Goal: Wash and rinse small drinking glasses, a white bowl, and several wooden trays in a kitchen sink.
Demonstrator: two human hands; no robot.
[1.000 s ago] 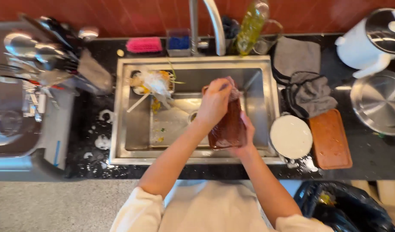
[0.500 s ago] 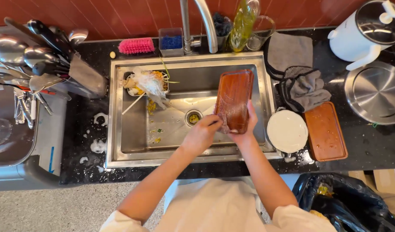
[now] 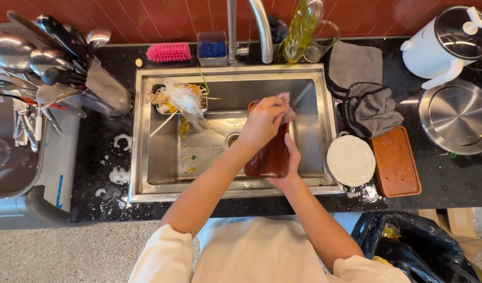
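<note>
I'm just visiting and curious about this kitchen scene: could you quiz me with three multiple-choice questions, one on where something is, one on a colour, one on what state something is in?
1. Where is the white plate?
A. In the sink
B. On the counter right of the sink
C. On the floor

2. What colour is the brush behind the sink?
A. Pink
B. Green
C. Black

3. How is the brown board over the sink?
A. Lying flat on the counter
B. Held by the right hand while the left hand presses a cloth on it
C. Hanging on the wall

Answers: 1 B, it sits beside the sink's right rim. 2 A, the bristles are bright pink. 3 B, both hands are on it.
</note>
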